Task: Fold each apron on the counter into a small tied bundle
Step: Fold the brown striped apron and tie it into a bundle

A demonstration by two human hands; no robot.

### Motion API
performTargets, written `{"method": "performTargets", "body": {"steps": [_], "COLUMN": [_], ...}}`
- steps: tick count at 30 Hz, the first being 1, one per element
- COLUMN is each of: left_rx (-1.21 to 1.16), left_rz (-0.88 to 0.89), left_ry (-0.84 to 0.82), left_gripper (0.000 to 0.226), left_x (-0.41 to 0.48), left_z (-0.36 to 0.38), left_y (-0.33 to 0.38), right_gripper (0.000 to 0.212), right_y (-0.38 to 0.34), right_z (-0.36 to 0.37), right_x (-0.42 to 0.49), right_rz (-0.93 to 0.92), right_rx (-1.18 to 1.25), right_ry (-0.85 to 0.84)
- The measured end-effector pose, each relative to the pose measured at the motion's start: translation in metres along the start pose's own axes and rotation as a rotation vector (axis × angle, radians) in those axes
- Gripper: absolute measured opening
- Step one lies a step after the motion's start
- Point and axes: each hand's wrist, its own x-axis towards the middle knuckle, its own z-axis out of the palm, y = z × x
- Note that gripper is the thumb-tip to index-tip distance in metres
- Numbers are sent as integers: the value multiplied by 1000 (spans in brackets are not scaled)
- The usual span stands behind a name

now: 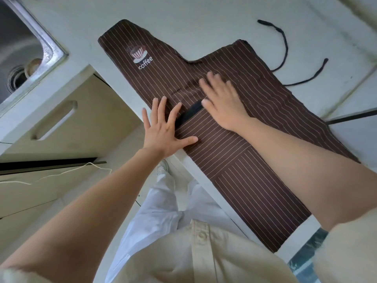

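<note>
Brown apron [253, 180] under both flat grips [165, 135] [224, 101]

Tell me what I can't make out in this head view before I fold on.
All in the head view.
Black strap: both ends pass under the left hand and right hand.
Apron: its right side lies hidden under the right forearm.
Tie: leaves the frame's right edge.
Sink: contents blurred, cut by the left edge.
Counter: runs out of frame, so further aprons go unseen.
</note>
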Motion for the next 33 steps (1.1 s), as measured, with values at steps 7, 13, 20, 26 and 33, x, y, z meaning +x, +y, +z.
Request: {"method": "performTargets", "body": {"steps": [7,13,20,26,33], "left_rx": [-35,-13,5,-174,-398], "left_rz": [118,86,133,-19,-97], "left_ry": [155,176,235,351,41], "left_gripper": [61,60,37,48,40], "left_x": [5,48,101,161,215], "left_z": [-10,-20,-47,-87,-123], "left_y": [-8,-30,-105,-151,-192], "right_gripper": [50,55,42,27,51], "right_y": [30,-11,-47,-77,-120], "right_z": [1,-16,10,-37,-60], "right_x": [2,31,60,129,212], "right_rz": [91,92,42,224,487], "right_rx": [103,94,130,268,264], "right_ry": [39,201,126,292,-7]}}
